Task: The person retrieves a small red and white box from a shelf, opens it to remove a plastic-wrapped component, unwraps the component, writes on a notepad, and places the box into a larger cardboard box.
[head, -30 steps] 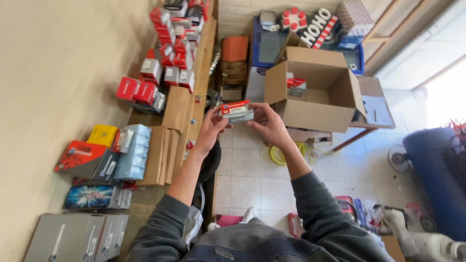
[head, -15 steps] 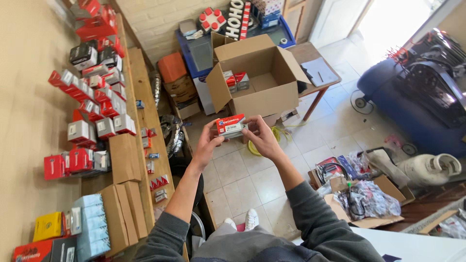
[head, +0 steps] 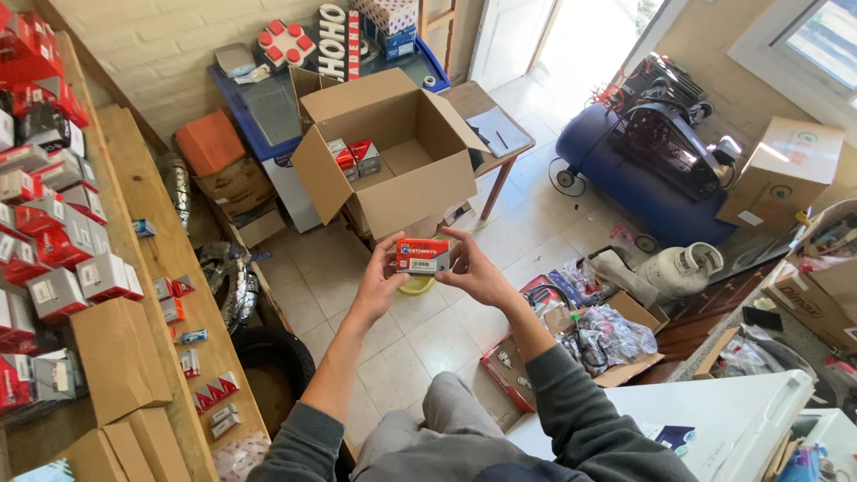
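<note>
Holding a small red box up in front, both hands pinch it by its ends: left hand grips the left end, right hand curls its fingers over the right end. It sits just below the big open cardboard carton, which has a few similar boxes inside. More red boxes are stacked along the wooden shelf on the left.

Drawn back from the open cardboard box toward the body, both hands with the small red box. Now well below the carton's front wall. Turned rightward, with a blue compressor newly visible.
</note>
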